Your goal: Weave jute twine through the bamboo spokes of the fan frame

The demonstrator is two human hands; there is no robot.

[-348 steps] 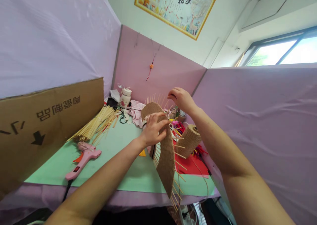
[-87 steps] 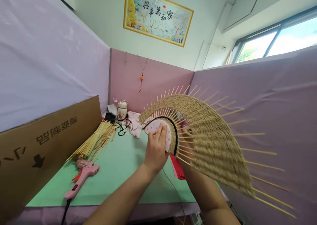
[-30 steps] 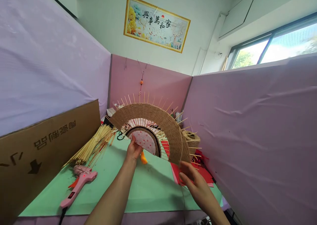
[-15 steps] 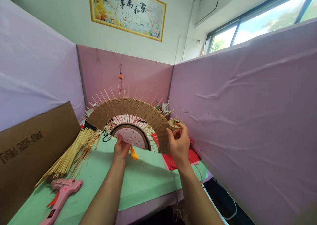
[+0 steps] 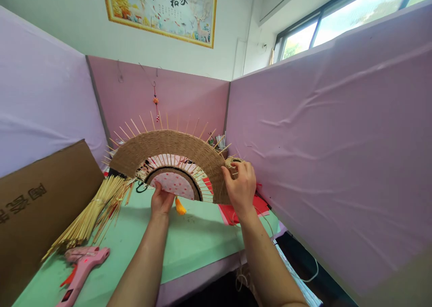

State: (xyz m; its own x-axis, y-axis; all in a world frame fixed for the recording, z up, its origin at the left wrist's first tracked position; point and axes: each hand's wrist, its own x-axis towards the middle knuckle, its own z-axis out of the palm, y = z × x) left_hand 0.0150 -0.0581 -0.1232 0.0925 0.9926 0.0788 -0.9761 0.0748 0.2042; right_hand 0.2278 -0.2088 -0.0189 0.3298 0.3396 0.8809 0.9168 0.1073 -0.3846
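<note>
A half-round woven fan (image 5: pixel 168 140) is held up over the table, its brown woven band crossed by thin sticks whose tips jut past the outer edge. Its inner half-disc (image 5: pixel 173 184) is pink with red dots and a dark rim. My left hand (image 5: pixel 162 202) grips that half-disc from below, thumb on the front face and fingers behind. At the band's right end, my right hand (image 5: pixel 240 185) has thumb and fingers closed about the edge; the exact contact is partly hidden. A thin cord (image 5: pixel 270 226) trails below the right hand. An orange tassel (image 5: pixel 180 206) shows beneath the fan.
Left on the green table (image 5: pixel 192 248) lie a bundle of thin sticks (image 5: pixel 89 212), a pink glue gun (image 5: pixel 84 268) and black-handled scissors (image 5: pixel 141 187). A cardboard box (image 5: pixel 43 212) leans behind them. Red sheets (image 5: pixel 261 204) lie at right. Pink partitions (image 5: pixel 320 154) enclose the table.
The view has shifted slightly, so everything sits a little further left. My right fingers have moved a little at the fan's edge; the left hand keeps its hold.
</note>
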